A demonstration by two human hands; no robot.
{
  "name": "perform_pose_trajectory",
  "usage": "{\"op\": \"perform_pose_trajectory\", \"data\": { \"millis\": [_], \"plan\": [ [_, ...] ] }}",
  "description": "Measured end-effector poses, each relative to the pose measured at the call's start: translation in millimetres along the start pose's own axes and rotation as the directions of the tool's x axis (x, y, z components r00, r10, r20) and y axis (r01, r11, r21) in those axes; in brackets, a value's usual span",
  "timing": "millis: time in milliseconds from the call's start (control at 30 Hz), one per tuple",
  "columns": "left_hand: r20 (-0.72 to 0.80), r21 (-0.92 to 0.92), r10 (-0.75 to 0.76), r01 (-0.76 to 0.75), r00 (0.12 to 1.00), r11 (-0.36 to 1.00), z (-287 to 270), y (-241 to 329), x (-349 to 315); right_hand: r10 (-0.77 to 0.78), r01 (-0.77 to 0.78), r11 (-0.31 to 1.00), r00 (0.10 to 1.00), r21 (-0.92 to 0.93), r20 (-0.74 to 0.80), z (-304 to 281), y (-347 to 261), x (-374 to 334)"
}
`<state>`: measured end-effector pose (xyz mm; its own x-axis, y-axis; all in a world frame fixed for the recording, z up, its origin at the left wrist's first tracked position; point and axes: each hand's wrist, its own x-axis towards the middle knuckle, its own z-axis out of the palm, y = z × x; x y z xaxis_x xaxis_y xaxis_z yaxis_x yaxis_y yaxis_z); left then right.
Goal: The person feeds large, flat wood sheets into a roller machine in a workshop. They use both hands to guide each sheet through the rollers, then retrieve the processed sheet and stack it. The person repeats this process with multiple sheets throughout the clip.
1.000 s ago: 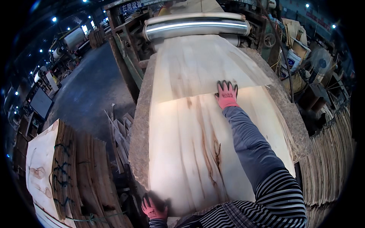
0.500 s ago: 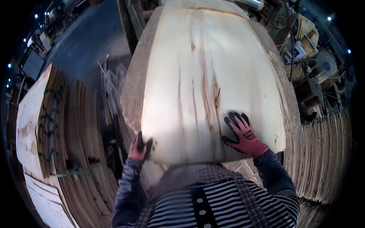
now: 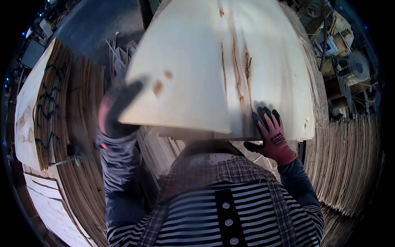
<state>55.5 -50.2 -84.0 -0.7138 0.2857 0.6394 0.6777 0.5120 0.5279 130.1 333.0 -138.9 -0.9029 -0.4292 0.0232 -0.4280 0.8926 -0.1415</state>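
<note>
A broad pale wood veneer sheet (image 3: 185, 57) with brown streaks and knots lies in front of me. Its near left corner is raised, bending up off what lies below. My left hand (image 3: 119, 109), in a pink and black glove and smeared by motion, holds that corner with the thumb on top; its other fingers are partly hidden. On the right, my gloved right hand (image 3: 273, 138) rests flat near the sheet's front edge, fingers spread, close to the dark streaks. Whether the raised part has split from the right part, I cannot tell.
Bundled veneer stacks (image 3: 53, 111) stand at the left, tied with green cord. Another tall stack of sheets (image 3: 341, 164) is at the right. A fan (image 3: 358, 68) and clutter lie beyond it. Loose wood strips (image 3: 115, 61) lean at the far left.
My left hand has lifted the sheet's near left corner, moving up and outward to the left. My right hand stays flat on the sheet. The view has shifted slightly.
</note>
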Motion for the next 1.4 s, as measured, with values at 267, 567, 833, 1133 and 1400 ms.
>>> {"op": "perform_pose_trajectory", "data": {
  "millis": [267, 567, 833, 1133, 1400],
  "plan": [
    [0.127, -0.883, -0.489, 0.323, 0.863, 0.341, -15, -26, 54, -0.095, 0.106, 0.984, 0.992, 0.144, -0.086, -17, 21, 22],
    [0.390, -0.912, -0.285, 0.325, 0.875, -0.251, 34, -121, 116, -0.135, 0.121, 0.990, 0.959, -0.067, -0.251, -40, 68, 107],
    [0.199, -0.654, -0.746, 0.653, 0.635, 0.382, 108, -142, -14, -0.024, -0.036, 0.994, 0.856, -0.106, -0.516, -59, 182, 263],
    [0.175, 0.324, -0.624, 0.554, 0.762, 0.767, 121, -13, -104, 0.135, -0.270, 0.946, 0.829, -0.177, -0.543, -1, 170, 303],
    [0.209, -0.278, -0.830, 0.845, 0.518, 0.457, 100, -13, -75, -0.150, 0.166, 0.983, 0.975, 0.084, -0.165, -27, 51, 137]
  ]
}}
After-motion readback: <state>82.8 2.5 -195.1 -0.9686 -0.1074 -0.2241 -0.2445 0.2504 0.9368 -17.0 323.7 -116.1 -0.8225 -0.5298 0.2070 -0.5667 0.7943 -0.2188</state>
